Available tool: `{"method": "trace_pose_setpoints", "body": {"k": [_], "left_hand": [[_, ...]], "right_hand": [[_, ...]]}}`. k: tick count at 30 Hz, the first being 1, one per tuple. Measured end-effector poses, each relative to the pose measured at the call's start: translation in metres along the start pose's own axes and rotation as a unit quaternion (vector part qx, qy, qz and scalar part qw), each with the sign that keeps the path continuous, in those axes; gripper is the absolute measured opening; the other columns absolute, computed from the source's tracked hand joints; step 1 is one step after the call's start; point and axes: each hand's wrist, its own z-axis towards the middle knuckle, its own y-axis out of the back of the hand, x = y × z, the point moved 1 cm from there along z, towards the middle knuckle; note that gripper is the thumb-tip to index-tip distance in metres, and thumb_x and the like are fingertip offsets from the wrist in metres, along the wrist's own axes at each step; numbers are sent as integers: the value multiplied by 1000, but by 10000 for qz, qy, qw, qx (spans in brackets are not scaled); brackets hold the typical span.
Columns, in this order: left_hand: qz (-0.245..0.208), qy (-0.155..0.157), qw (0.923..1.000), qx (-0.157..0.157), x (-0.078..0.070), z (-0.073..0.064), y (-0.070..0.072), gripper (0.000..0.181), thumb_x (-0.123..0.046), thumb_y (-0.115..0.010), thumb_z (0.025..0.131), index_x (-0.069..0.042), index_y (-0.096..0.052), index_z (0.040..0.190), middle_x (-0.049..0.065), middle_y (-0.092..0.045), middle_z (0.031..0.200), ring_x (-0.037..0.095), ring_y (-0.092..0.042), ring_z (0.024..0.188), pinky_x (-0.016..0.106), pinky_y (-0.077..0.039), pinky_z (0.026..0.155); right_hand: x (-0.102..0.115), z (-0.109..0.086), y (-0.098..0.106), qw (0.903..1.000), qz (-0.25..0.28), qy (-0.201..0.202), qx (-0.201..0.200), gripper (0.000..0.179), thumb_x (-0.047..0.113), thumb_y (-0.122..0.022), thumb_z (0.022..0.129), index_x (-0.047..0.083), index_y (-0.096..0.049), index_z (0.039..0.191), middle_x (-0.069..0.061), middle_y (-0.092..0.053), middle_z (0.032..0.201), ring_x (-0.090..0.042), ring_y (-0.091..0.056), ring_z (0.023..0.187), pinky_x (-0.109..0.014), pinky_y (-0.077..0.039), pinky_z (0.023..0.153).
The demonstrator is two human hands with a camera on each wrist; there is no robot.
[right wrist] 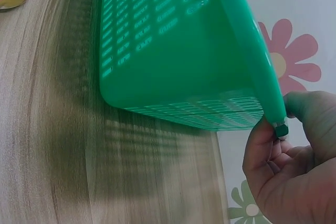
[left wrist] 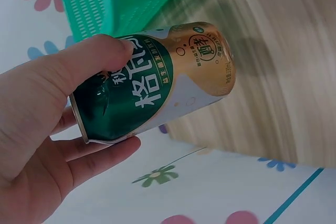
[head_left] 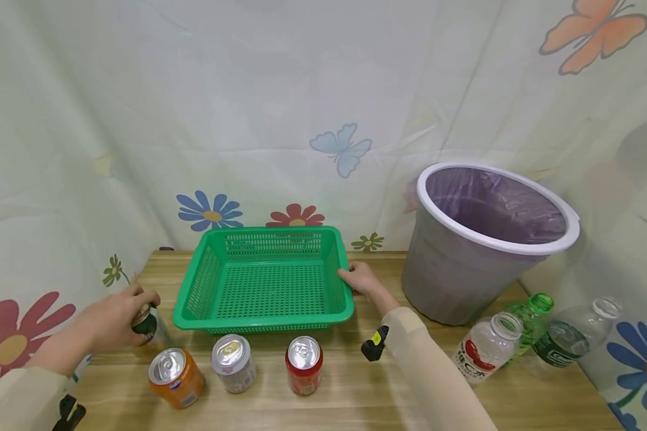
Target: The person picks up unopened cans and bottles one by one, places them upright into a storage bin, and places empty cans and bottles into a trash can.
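Observation:
My left hand point(head_left: 120, 317) grips a green, white and gold drink can point(left wrist: 157, 80) at the left of the table, thumb on one side and fingers behind it. The left wrist view shows the can's side printing, with its upper end inside the hand. At the middle stands a green plastic basket point(head_left: 269, 321) with slotted walls and nothing inside. My right hand point(head_left: 362, 278) pinches the basket's right rim between thumb and fingers, seen close in the right wrist view at the rim point(right wrist: 262, 72).
In front of the basket stand an orange can point(head_left: 177, 378), a light purple can point(head_left: 233, 364) and a red can point(head_left: 304, 366). A grey bin point(head_left: 447, 281) with a purple liner is at the right. Beside it are a clear labelled bottle point(head_left: 485, 350), a green bottle point(head_left: 531, 323) and another clear bottle point(head_left: 577, 335).

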Motion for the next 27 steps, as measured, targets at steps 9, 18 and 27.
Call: {"method": "trace_pose_setpoints", "body": {"k": [9, 18, 27], "left_hand": [[111, -30, 9998, 132, -1, 5, 25, 52, -16, -83, 60, -12, -56, 104, 10, -52, 94, 15, -54, 72, 31, -50, 57], [369, -81, 9993, 31, -3, 10, 45, 53, -14, -83, 59, -10, -57, 105, 9, -52, 90, 15, -51, 70, 30, -49, 55], [510, -160, 9986, -46, -9, 14, 63, 53, -15, -83, 60, -10, -57, 106, 9, -52, 92, 15, -52, 71, 30, -49, 55]], "right_hand": [[2, -1, 0, 10000, -61, 7, 3, 26, 18, -50, 92, -4, -56, 103, -12, -59, 89, -14, -61, 69, -34, -55, 68], [2, -1, -1, 10000, 16, 11, 29, 24, 16, -50, 92, -5, -56, 102, -13, -59, 90, -14, -61, 69, -30, -54, 64], [1, -1, 0, 10000, 24, -24, 10, 26, 17, -50, 92, -5, -56, 105, -12, -60, 91, -13, -61, 69, -29, -54, 63]]}}
